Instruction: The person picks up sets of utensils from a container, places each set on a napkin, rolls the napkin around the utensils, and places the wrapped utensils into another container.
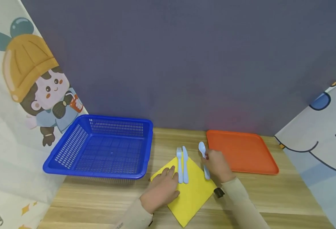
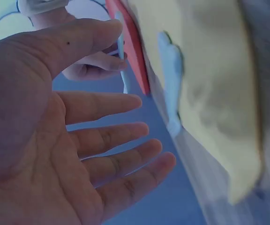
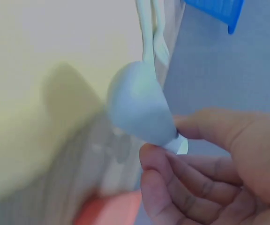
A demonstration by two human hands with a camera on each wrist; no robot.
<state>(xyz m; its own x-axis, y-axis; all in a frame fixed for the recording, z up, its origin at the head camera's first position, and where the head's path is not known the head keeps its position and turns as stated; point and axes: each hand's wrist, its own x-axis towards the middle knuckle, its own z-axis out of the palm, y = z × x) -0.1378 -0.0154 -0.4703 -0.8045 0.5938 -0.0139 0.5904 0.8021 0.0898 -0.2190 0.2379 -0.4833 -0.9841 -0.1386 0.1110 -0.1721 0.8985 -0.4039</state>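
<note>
**Light Spoon, Light Pinch**

The pale-blue spoon (image 1: 202, 148) sits pinched by its handle in the right hand (image 1: 217, 163), over the yellow napkin's (image 1: 189, 200) right corner. The left hand (image 1: 161, 190) spreads, holding nothing, near the fork (image 1: 180, 167) and knife (image 1: 185, 167). I'd guess the spoon is light, stiff plastic, slightly slippery; mid-handle seems the surest hold.

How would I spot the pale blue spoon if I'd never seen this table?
Find the rectangular orange tray on the wood-grained table. By its left edge, a person's right hand pinches the pale blue spoon. Its rounded bowl sets it apart from the pale blue fork and pale blue knife, lying side by side on the yellow square cloth.
</note>
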